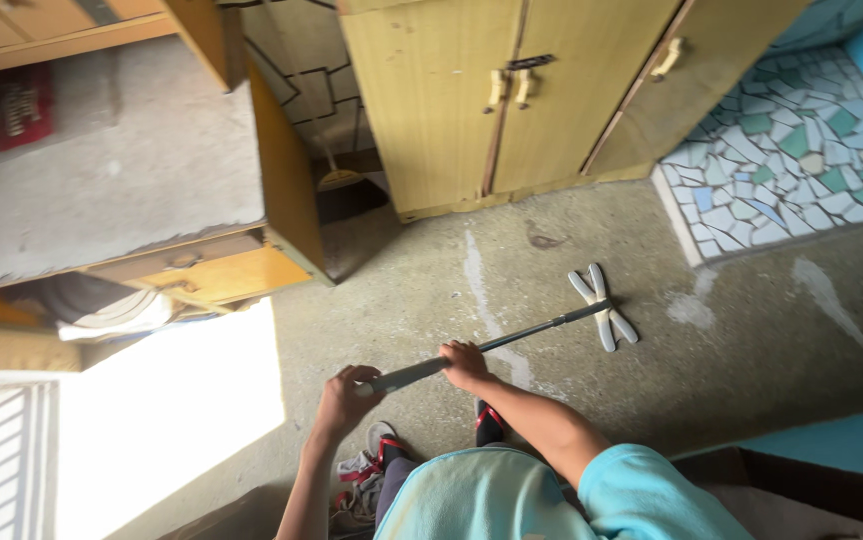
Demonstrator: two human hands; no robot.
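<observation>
Below the head camera, on a bare grey concrete floor point(731, 340), a person stands holding a long-handled mop. Head view: left hand point(346, 398) is wrapped around the near end of the mop handle point(496, 344), fingers curled shut on the grip; right hand point(464, 365) is closed over the shaft just beyond it, the two hands near each other but apart. Handle is dark and slim; long axis runs from lower left at the hands up and to the right, away from the body, sloping down to the floor. Mop head point(603, 305), white, of two crossed flat strips, rests on the concrete at the far end, pointing toward the yellow wooden cupboard point(511, 100) and the patch of mosaic tile point(801, 150). Pale streaks cross the concrete just left of the mop head. Sandalled feet point(383, 442) show under the hands; a broom point(341, 180) leans in the gap beside the cupboard; bright sunlight falls on the floor at left. Judgement: the step in hand looks like a mopping stroke at full reach. A further stroke would call for both hands staying clamped, drawing the handle back along its own axis and keeping the head flat on the floor.
</observation>
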